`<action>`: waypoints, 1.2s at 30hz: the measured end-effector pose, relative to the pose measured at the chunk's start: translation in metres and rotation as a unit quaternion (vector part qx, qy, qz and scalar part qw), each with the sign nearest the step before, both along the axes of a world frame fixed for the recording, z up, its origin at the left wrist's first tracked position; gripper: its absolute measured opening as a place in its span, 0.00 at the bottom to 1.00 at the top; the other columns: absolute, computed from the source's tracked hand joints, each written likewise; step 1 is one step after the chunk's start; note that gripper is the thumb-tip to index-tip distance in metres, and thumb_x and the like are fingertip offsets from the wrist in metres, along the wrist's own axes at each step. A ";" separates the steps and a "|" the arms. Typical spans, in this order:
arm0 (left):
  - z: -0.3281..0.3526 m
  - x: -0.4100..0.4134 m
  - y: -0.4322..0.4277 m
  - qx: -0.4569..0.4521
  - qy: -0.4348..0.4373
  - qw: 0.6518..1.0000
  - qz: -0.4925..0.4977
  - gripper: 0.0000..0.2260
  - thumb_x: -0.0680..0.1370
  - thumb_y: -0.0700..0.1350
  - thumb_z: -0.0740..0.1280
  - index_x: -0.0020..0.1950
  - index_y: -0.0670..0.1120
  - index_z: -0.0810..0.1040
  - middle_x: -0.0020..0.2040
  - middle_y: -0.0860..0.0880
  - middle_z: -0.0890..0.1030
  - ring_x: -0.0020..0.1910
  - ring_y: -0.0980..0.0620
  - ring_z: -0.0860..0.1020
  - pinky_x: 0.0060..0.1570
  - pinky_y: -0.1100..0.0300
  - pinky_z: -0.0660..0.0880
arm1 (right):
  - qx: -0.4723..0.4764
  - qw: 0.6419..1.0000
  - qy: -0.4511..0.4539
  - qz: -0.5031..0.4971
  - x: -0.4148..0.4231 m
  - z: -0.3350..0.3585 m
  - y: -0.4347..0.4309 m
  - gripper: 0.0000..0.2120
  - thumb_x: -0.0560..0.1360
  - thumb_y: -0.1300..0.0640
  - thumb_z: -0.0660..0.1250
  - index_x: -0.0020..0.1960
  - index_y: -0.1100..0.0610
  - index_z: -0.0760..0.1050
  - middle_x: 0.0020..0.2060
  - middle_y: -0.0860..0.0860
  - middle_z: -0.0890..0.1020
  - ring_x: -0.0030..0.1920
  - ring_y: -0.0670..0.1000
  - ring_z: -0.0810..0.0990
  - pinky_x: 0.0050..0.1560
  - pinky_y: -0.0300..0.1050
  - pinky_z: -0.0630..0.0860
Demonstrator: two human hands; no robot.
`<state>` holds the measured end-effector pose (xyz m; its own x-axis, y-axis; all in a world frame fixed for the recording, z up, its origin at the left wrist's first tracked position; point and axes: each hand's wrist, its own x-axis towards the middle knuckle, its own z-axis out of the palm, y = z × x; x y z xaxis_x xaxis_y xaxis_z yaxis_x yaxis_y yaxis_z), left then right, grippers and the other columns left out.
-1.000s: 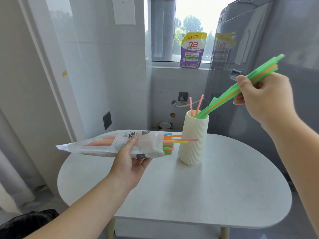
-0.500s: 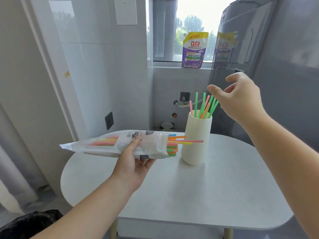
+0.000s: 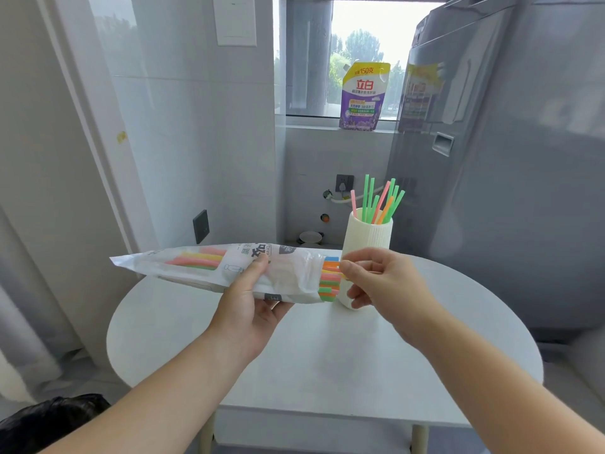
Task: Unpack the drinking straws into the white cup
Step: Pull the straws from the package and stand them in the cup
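The left hand is gripping the plastic straw packet from below, thumb on top, holding it level above the bench. The right hand is pinching the coloured straw ends sticking out of the packet's open mouth. Just behind the right hand, the white cup is standing upright on the bench, holding green, pink and orange straws.

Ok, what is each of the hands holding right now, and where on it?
Left hand grips the straw packet around its middle. Right hand pinches the straw ends sticking out of the packet's open end.
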<state>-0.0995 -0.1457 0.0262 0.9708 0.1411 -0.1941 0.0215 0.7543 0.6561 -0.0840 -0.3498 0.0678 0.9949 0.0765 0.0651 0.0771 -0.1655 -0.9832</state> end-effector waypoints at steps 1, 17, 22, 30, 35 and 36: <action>0.000 -0.001 -0.001 0.002 -0.001 1.000 -0.001 0.15 0.76 0.46 0.75 0.63 0.47 0.82 0.50 0.46 0.89 0.45 0.48 0.88 0.36 0.54 0.84 | 0.024 1.000 0.007 0.001 -0.001 0.000 0.002 0.02 0.77 0.61 0.73 0.48 0.58 0.84 0.35 0.54 0.85 0.30 0.48 0.82 0.33 0.40 0.79; 0.005 -0.008 -0.006 0.040 -0.037 0.998 -0.011 0.18 0.75 0.47 0.75 0.64 0.48 0.82 0.52 0.48 0.89 0.46 0.50 0.88 0.36 0.56 0.83 | 0.076 0.997 0.029 -0.003 -0.008 -0.001 -0.003 0.02 0.77 0.64 0.73 0.46 0.61 0.85 0.36 0.56 0.85 0.30 0.48 0.80 0.34 0.40 0.78; 0.005 -0.007 0.002 0.030 -0.029 0.999 0.000 0.14 0.77 0.46 0.74 0.62 0.48 0.82 0.48 0.48 0.89 0.43 0.50 0.88 0.34 0.57 0.83 | 0.065 0.996 0.050 -0.032 -0.005 0.002 -0.010 0.05 0.80 0.66 0.65 0.46 0.62 0.78 0.37 0.57 0.83 0.29 0.47 0.82 0.34 0.39 0.79; 0.005 -0.007 0.000 0.032 -0.027 0.999 -0.003 0.15 0.76 0.46 0.75 0.62 0.48 0.82 0.48 0.48 0.89 0.44 0.49 0.88 0.35 0.56 0.84 | 0.049 0.997 0.064 0.013 -0.008 0.001 -0.011 0.03 0.78 0.60 0.72 0.46 0.61 0.82 0.32 0.56 0.80 0.28 0.48 0.75 0.31 0.39 0.75; 0.006 -0.007 0.004 0.024 -0.027 0.999 0.010 0.15 0.77 0.46 0.74 0.64 0.48 0.81 0.46 0.49 0.89 0.42 0.50 0.88 0.34 0.57 0.83 | 0.118 0.987 0.109 -0.010 -0.003 0.005 -0.018 0.05 0.77 0.66 0.65 0.42 0.62 0.76 0.36 0.59 0.78 0.27 0.50 0.78 0.31 0.40 0.77; 0.006 -0.007 0.005 0.021 -0.025 0.999 0.010 0.14 0.77 0.46 0.74 0.63 0.48 0.82 0.46 0.49 0.89 0.42 0.50 0.88 0.34 0.57 0.83 | 0.158 0.980 0.120 -0.017 -0.002 0.006 -0.018 0.03 0.77 0.66 0.66 0.44 0.62 0.76 0.39 0.60 0.78 0.27 0.50 0.79 0.31 0.41 0.78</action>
